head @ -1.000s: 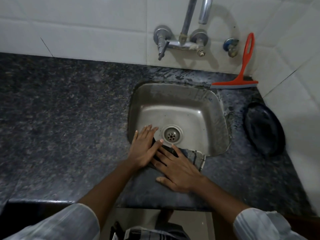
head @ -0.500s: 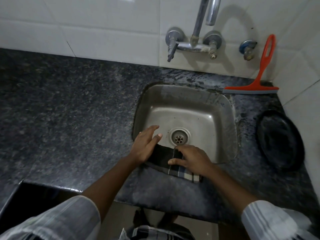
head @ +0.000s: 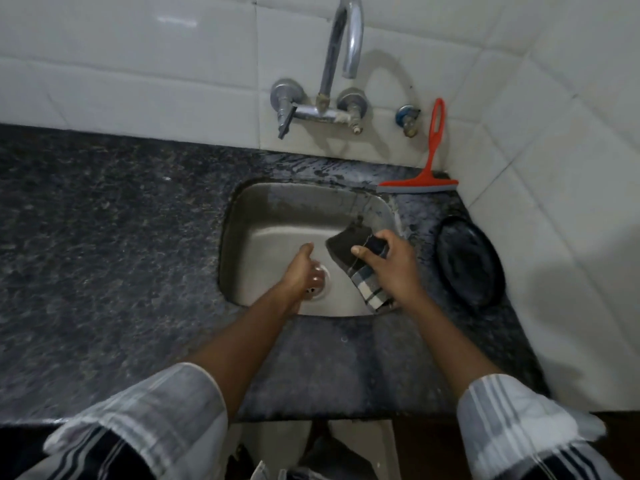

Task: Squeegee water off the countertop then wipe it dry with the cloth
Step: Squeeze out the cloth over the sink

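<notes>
I take the sink (head: pixel 277 216) as my landmark, a steel basin sunk into the dark speckled bench (head: pixel 104 237). My right hand (head: pixel 394 265) is over the right side of the sink, its fingers (head: pixel 360 251) clamped on the cloth (head: pixel 349 252), a dark checked rag that hangs from the grip with its lower end drooping toward the sink's front right corner; I cannot tell whether that end touches the rim. My left hand (head: pixel 301 268) is over the middle of the sink, right above the drain (head: pixel 320 280), thumb up and fingers loosely curled toward the palm, holding nothing that I can see. The squeegee (head: pixel 427 168), red with a grey blade, stands behind the sink's back right corner, blade down on the bench and its looped handle leaning up against the white tiled wall (head: pixel 138 64). Streaks of water (head: pixel 311 166) lie on the bench strip behind the sink, under the tap (head: pixel 332 81). A round black lid or plate (head: pixel 469 261) lies flat on the bench just right of the sink. Both my striped sleeves (head: pixel 152 420) are pushed up, forearms bare.
</notes>
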